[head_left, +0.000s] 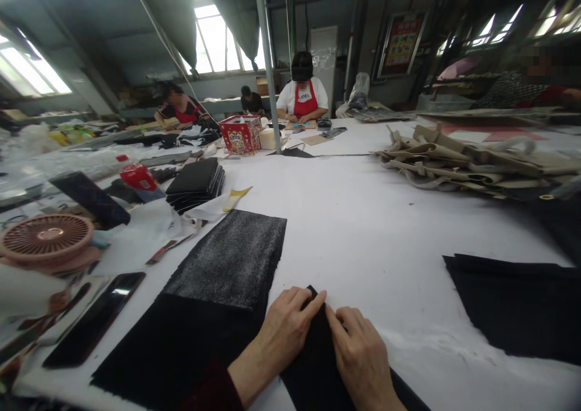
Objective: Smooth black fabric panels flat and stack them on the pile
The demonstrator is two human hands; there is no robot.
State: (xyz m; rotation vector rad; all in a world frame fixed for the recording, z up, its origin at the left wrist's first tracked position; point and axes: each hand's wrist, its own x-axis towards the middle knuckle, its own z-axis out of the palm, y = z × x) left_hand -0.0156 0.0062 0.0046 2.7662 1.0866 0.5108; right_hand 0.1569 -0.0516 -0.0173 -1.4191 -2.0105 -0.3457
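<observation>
A narrow piece of black fabric (318, 362) lies on the white tabletop directly before me. My left hand (288, 320) is closed on its far left corner, thumb and forefinger pressed at the edge. On the opposite side, my right hand (361, 350) has bent fingers gripping the fabric's right edge, close to the left fingertips. Left of my hands is a black fabric stack (181, 338), and across its far part is a grey speckled panel (231, 256). My left forearm passes over the stack's near right part.
At left are a phone (95, 320), a pink fan (48, 235) and folded black pieces (193, 181). More black fabric (521, 305) lies right, with a beige pile (463, 157) beyond. A pole (267, 66) rises at the far side; several people work around.
</observation>
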